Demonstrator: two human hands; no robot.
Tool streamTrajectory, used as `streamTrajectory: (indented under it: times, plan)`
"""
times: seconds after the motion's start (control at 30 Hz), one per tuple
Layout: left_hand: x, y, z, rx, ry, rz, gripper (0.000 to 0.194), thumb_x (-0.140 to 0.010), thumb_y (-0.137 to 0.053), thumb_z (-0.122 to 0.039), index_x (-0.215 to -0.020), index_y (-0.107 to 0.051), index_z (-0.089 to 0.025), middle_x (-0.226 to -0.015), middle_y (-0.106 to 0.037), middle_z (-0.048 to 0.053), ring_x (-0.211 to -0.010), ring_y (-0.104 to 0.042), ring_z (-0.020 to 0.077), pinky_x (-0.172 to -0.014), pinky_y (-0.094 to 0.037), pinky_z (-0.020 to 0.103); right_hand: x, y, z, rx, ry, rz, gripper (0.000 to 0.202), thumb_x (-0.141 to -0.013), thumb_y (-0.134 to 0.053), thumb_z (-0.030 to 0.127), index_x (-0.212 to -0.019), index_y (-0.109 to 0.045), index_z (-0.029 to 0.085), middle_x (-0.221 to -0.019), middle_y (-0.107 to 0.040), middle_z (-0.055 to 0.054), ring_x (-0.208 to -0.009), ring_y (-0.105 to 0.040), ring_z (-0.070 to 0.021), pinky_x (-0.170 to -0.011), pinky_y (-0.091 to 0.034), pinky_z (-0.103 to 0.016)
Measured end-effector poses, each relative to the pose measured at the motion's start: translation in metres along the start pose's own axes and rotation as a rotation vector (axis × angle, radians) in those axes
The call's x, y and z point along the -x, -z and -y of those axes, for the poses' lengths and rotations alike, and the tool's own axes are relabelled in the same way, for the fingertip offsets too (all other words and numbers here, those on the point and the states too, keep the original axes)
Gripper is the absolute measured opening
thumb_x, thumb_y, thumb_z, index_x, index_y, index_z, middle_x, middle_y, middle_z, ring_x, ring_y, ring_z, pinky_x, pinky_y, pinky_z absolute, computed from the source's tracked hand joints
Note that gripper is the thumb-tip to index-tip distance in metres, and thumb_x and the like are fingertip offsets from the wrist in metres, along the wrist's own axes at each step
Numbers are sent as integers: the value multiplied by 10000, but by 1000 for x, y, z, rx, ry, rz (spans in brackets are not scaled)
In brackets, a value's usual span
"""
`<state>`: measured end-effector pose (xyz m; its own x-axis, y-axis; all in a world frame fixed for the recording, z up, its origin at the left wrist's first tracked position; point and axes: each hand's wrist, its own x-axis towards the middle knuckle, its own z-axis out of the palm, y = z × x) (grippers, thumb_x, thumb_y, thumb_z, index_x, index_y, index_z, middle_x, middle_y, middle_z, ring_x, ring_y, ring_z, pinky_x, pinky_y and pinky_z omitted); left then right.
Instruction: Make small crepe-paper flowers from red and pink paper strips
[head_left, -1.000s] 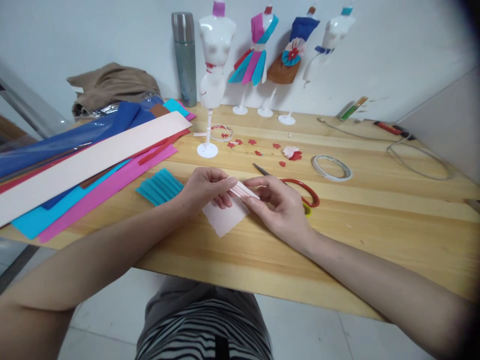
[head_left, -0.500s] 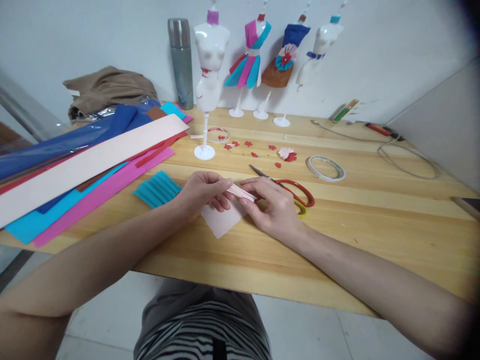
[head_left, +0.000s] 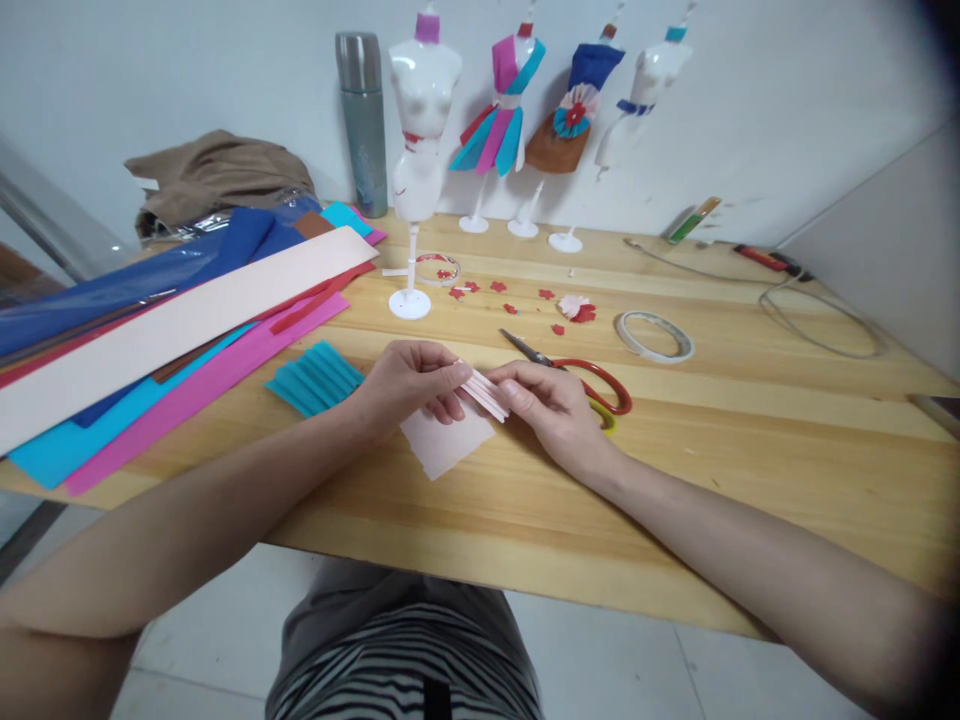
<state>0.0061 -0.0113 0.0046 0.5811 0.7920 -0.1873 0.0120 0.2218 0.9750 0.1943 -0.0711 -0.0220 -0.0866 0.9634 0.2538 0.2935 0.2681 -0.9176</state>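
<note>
A pleated pale pink paper strip (head_left: 486, 392) is held between both hands above the table. My left hand (head_left: 420, 385) pinches its upper left end between thumb and fingers. At the other side, my right hand (head_left: 551, 410) grips the strip's right edge, thumb on top. Flat on the wood below lies a pale pink sheet (head_left: 446, 445), partly covered by my left hand. Scissors (head_left: 600, 385) with a red and a yellow handle lie just behind my right hand. A pleated turquoise piece (head_left: 315, 380) rests left of my left hand.
Coloured strips (head_left: 187, 335) are piled at the left. White mini mannequins stand at the back, one bare-bodied (head_left: 424, 130) and others dressed, beside a grey-green flask (head_left: 362, 130). Small red flowers (head_left: 498, 287), a tape roll (head_left: 655, 337) and a cable (head_left: 810, 335) lie on the table (head_left: 675, 520).
My right thumb has shifted up onto the strip's edge, and the pleats now show more widely between the hands. My left hand keeps its pinch.
</note>
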Motion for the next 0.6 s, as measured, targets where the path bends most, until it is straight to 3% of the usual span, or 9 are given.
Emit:
streamTrajectory:
  times: [0.33,0.5,0.6]
  plan:
    - [1,1,1,-86,-36,0,341,-629,-854,-392,-709,-688,-106,-519,-675,31,-435,-589,93,-466,-491,181,-2,-2,-6,-95,-120,1,248,-826,-648,438,-804,-660,191,-663,-633,-6,-585,-534,-134,-584,-433,-290]
    - [1,1,-4,-119,-18,-59,218,-752,-750,-298,-683,-665,-109,-493,-656,24,-417,-575,88,-451,-467,170,3,-3,0,8,10,-87,291,-829,-656,436,-997,-581,211,-883,-660,-48,-707,-598,-162,-629,-496,-315]
    - [-1,4,-9,-156,0,-134,229,-826,-665,-248,-645,-647,-110,-472,-633,16,-405,-558,78,-445,-449,164,7,-4,4,188,103,-94,326,-806,-688,420,-1014,-547,212,-891,-638,-51,-689,-591,-161,-615,-507,-322]
